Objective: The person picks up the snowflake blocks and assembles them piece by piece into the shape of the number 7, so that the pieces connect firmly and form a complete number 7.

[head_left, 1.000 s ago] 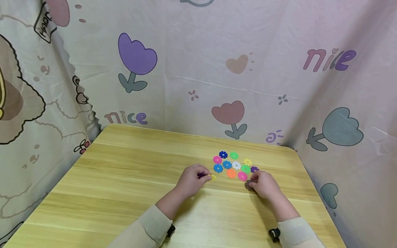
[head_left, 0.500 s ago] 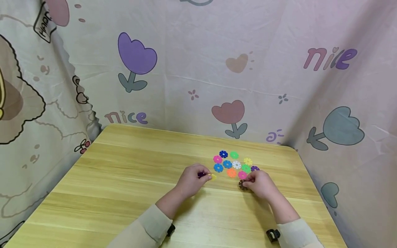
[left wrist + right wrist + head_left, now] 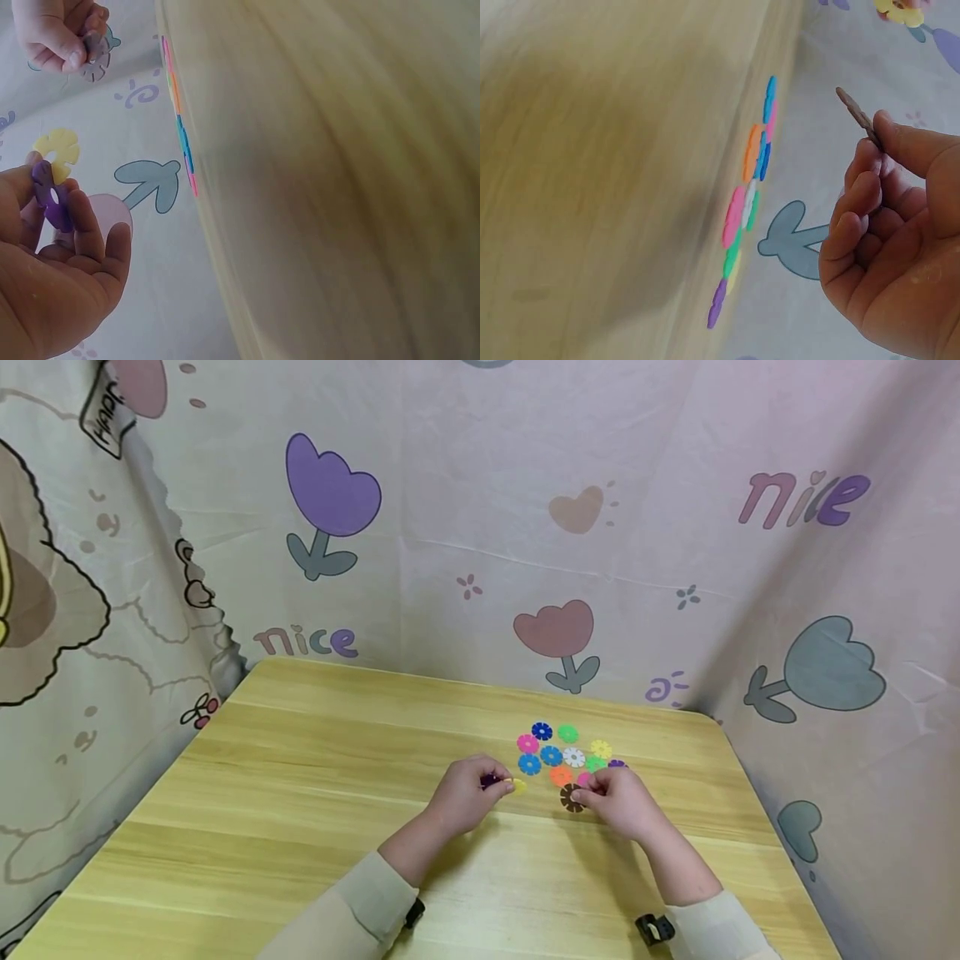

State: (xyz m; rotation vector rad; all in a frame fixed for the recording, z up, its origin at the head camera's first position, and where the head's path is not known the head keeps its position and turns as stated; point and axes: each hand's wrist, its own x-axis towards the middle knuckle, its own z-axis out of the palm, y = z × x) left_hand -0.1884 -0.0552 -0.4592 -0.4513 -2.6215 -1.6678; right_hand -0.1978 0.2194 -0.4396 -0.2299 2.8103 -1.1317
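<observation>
My left hand (image 3: 463,797) pinches a purple notched disc (image 3: 52,196) that is slotted together with a yellow notched disc (image 3: 58,153). In the left wrist view the two sit at an angle to each other, the yellow one sticking out beyond the fingertips. Between thumb and index finger of my right hand (image 3: 624,802) is a brown notched disc (image 3: 572,798), seen nearly edge-on in the right wrist view. Both hands are raised over the wooden table, and the brown disc is a short way right of the yellow one.
Several loose notched discs lie flat behind the hands, among them an orange disc (image 3: 561,775), a white disc (image 3: 573,757) and a dark blue disc (image 3: 542,732). The wooden table (image 3: 315,793) ends at a printed cloth backdrop (image 3: 450,510).
My right hand has moved left with the brown disc, bringing it closer to the left hand, and the disc now faces the head camera more. The left hand has stayed nearly still.
</observation>
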